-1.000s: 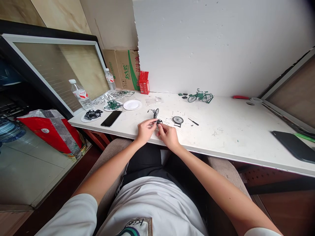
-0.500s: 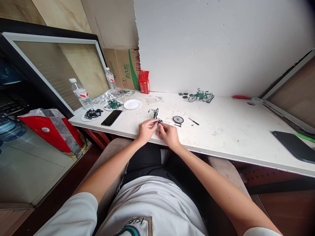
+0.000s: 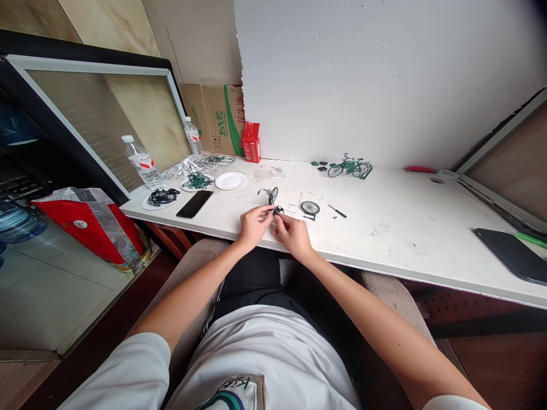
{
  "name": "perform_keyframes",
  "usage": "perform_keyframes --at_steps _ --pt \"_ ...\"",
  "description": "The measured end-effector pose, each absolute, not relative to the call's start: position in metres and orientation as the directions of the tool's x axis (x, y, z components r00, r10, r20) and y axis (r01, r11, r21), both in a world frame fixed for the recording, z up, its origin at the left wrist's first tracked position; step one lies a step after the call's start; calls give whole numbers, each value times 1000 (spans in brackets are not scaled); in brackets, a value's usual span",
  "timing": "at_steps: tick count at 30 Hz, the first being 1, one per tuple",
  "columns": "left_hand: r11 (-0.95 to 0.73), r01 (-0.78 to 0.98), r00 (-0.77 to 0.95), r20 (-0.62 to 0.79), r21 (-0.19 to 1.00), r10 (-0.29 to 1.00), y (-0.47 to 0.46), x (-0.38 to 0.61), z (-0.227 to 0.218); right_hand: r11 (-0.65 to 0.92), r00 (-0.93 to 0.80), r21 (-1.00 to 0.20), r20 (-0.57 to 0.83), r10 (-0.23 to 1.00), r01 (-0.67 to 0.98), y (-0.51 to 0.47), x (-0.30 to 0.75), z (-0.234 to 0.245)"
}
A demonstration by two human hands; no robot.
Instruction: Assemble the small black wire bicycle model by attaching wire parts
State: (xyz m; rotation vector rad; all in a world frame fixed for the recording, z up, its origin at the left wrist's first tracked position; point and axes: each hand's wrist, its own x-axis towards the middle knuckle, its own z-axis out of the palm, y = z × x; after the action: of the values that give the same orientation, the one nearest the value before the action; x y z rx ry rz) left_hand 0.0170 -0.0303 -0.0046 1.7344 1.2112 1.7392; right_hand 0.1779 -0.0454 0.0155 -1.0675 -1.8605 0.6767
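Observation:
A small black model bicycle [image 3: 272, 198] with its handlebar and front wheel pointing away from me is pinched near the table's front edge. My left hand [image 3: 255, 226] grips it from the left with thumb and fingertips. From the right, my right hand [image 3: 293, 232] pinches its near end, and the fingertips hide part of the frame. A loose spoked wheel [image 3: 310, 208] lies flat just right of my hands, with a small black stand-like part [image 3: 309, 217] below it. Farther right lies a thin black-handled tool [image 3: 337, 211], perhaps a screwdriver or knife.
A finished green model bicycle [image 3: 350, 166] stands at the back. Plates with black parts [image 3: 161, 197] and green parts [image 3: 199, 181], a white plate [image 3: 231, 181], a phone [image 3: 195, 204] and water bottles [image 3: 143, 162] occupy the left. A black tablet-like slab [image 3: 513, 254] lies right.
The model has turned slightly between my fingertips, its front wheel shifting a little to the right. Both hands keep their hold in nearly the same place.

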Motion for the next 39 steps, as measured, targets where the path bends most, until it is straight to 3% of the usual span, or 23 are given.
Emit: perform_keyframes --at_steps 18,39 --pt "-556 345 -129 625 756 770 -31 16 -5 455 -289 -812 366 885 365 -45 179 17" --pt "-534 316 -190 604 784 774 -26 15 -11 549 -363 -677 414 835 490 -48 180 17"
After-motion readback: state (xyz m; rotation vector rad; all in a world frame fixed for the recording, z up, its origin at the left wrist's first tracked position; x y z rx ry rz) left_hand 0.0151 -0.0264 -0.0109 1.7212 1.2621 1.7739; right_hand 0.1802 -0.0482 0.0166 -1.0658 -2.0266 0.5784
